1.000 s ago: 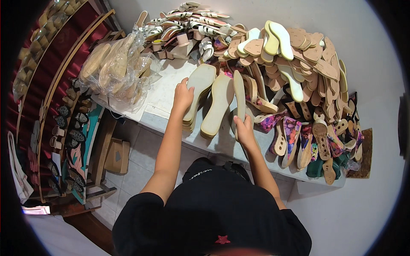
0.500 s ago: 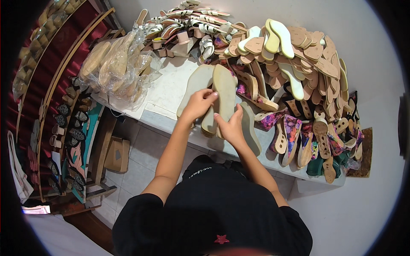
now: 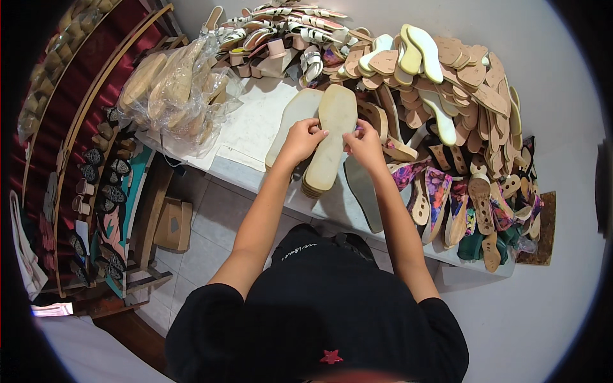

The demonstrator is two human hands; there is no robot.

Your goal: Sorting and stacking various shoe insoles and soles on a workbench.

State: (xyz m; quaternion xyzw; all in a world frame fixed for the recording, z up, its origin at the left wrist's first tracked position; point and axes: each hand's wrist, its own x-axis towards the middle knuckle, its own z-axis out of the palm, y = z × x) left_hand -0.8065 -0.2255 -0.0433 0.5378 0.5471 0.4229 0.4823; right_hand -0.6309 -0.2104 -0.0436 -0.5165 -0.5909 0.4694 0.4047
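A stack of cream shoe soles [image 3: 336, 110] lies on the table's front edge between my hands, its near end sticking out over the edge. My left hand [image 3: 305, 142] is closed at the stack's left side, thumb against the narrow waist. From the other side my right hand [image 3: 365, 145] pinches at the stack's right edge with bent fingers; its fingertips are partly hidden. A greyish-white sole [image 3: 292, 121] lies left of the stack, partly behind my left wrist. Under my right hand another grey sole [image 3: 361, 191] slants over the edge, in shadow.
Wooden wedge pieces in clear plastic [image 3: 175, 96] fill the table's left end. White strappy sandals [image 3: 274, 32] are heaped at the back. Tan insoles [image 3: 469, 83] pile up at right, above floral wedge shoes [image 3: 437, 191]. A shoe rack [image 3: 108, 185] stands left; a cardboard box [image 3: 172, 223] is below.
The top sole, tilted before, now lies flat along the stack. My right hand has moved up and away to the stack's waist. The grey sole at right has shifted slightly left.
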